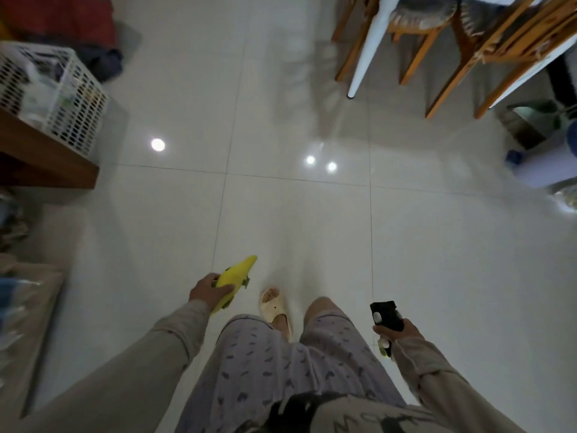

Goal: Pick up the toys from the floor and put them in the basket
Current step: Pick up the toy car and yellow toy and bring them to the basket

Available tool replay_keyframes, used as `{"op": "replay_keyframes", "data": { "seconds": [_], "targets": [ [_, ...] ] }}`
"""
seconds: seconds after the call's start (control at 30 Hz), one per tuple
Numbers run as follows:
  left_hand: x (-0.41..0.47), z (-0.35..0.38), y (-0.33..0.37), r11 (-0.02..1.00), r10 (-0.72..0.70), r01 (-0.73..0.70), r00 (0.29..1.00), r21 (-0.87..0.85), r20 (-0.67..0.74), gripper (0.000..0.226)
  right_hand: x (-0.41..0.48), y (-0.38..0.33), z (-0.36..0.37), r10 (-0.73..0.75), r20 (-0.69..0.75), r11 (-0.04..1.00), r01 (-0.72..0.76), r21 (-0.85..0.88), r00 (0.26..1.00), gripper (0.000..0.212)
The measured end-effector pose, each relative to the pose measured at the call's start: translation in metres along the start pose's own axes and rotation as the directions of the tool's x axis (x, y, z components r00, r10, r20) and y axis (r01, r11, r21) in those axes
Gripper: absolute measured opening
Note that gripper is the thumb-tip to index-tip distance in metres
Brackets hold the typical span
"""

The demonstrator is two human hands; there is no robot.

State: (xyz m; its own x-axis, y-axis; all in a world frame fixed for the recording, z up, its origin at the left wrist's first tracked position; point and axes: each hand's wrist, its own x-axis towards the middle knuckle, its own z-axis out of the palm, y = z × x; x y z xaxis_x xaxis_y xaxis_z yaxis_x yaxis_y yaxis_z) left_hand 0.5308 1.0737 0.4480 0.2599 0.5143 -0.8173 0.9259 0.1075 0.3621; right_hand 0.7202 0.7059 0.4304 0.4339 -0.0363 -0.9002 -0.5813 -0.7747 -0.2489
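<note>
My left hand point(208, 289) grips a yellow toy crocodile point(234, 280) with small green legs, its snout pointing forward over the floor. In my right hand point(396, 334) is a black toy point(384, 314) with white spots, held low beside my right leg. The white lattice basket point(81, 101) stands on the floor at the far left, partly behind a wooden shelf corner, with several items inside. Both hands are far from the basket.
White glossy tiles fill the middle. A brown wooden shelf corner point(56, 164) juts in at left. Wooden chairs point(449, 51) and a white table leg point(363, 54) stand at the upper right. A red and dark cloth pile point(68, 23) lies behind the basket. My slippered foot point(274, 306) steps forward.
</note>
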Motion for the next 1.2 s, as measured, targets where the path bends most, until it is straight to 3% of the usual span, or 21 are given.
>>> {"op": "replay_keyframes", "data": {
  "seconds": [0.2, 0.37, 0.53, 0.67, 0.73, 0.8, 0.97, 1.2],
  "targets": [
    [0.049, -0.052, 0.065, 0.971, -0.005, -0.021, 0.994, -0.237, -0.112, 0.044, 0.036, -0.097, -0.005, -0.034, 0.026, 0.98, 0.039, -0.197, 0.999, 0.019],
    [0.073, -0.068, 0.075, 0.91, -0.177, 0.119, 0.978, -0.397, -0.113, 0.045, 0.074, -0.212, 0.0, -0.082, 0.081, 0.974, 0.097, -0.203, 0.993, 0.037],
    [0.077, -0.069, 0.075, 0.832, -0.376, 0.288, 0.921, -0.474, -0.101, 0.046, 0.087, -0.358, 0.016, -0.162, 0.185, 0.921, 0.215, -0.325, 0.969, 0.012],
    [0.085, -0.06, 0.087, 0.739, -0.478, 0.365, 0.876, -0.566, -0.06, 0.045, 0.089, -0.473, 0.039, -0.278, 0.25, 0.883, 0.35, -0.314, 0.927, 0.016],
    [0.091, -0.061, 0.097, 0.677, -0.529, 0.396, 0.848, -0.62, -0.037, 0.046, 0.092, -0.519, 0.053, -0.307, 0.279, 0.84, 0.397, -0.369, 0.91, 0.03],
    [0.1, -0.064, 0.107, 0.634, -0.554, 0.405, 0.832, -0.658, -0.022, 0.046, 0.093, -0.557, 0.069, -0.337, 0.298, 0.791, 0.44, -0.426, 0.893, 0.037],
    [0.143, -0.107, 0.137, 0.56, -0.58, 0.386, 0.814, -0.734, -0.014, 0.047, 0.101, -0.632, 0.118, -0.335, 0.36, 0.735, 0.481, -0.479, 0.871, 0.032],
    [0.219, -0.23, 0.167, 0.525, -0.559, 0.331, 0.829, -0.784, -0.025, 0.047, 0.114, -0.711, 0.18, -0.242, 0.351, 0.645, 0.421, -0.638, 0.904, 0.022]
  ]
}}
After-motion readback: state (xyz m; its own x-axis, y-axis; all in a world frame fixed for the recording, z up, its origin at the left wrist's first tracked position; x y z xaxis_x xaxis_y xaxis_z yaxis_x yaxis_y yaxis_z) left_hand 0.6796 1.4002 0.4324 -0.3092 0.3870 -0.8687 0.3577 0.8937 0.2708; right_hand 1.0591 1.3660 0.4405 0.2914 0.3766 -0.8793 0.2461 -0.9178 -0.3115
